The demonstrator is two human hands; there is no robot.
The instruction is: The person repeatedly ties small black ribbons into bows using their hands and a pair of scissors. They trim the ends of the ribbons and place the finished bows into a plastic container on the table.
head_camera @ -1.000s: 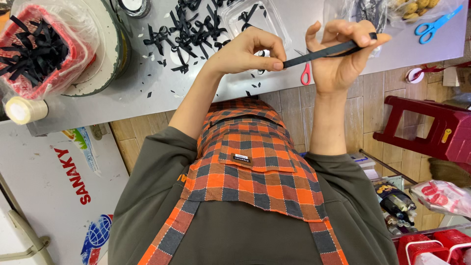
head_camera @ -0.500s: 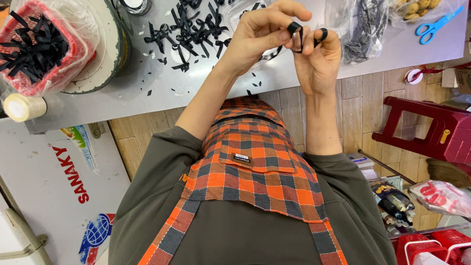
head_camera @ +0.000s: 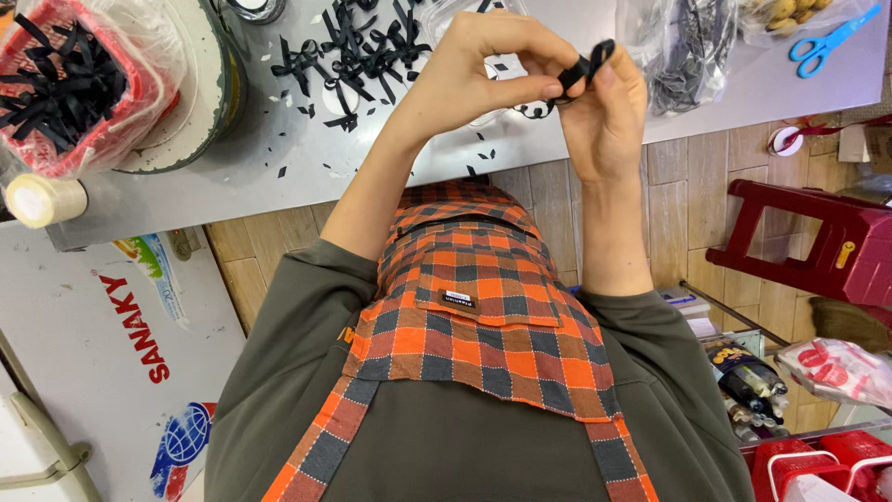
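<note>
Both my hands are raised over the grey table (head_camera: 307, 172) and meet on a short black ribbon strip (head_camera: 587, 65) that is bent into small loops. My left hand (head_camera: 483, 70) pinches the ribbon from the left with thumb and forefinger. My right hand (head_camera: 606, 112) holds the same ribbon against its fingertips, palm towards me. Behind the hands lies a pile of finished black ribbon bows (head_camera: 358, 42), with small black snippets scattered about.
A red basket of black strips in a clear bag (head_camera: 70, 84) and a cream spool (head_camera: 37, 200) sit at the left. A clear bag of black ribbon (head_camera: 692, 46) and blue scissors (head_camera: 832, 37) lie at the right. A red stool (head_camera: 818, 242) stands on the wooden floor.
The ribbon strip was stretched straight between my hands; my hands have since come together and the strip is folded into loops.
</note>
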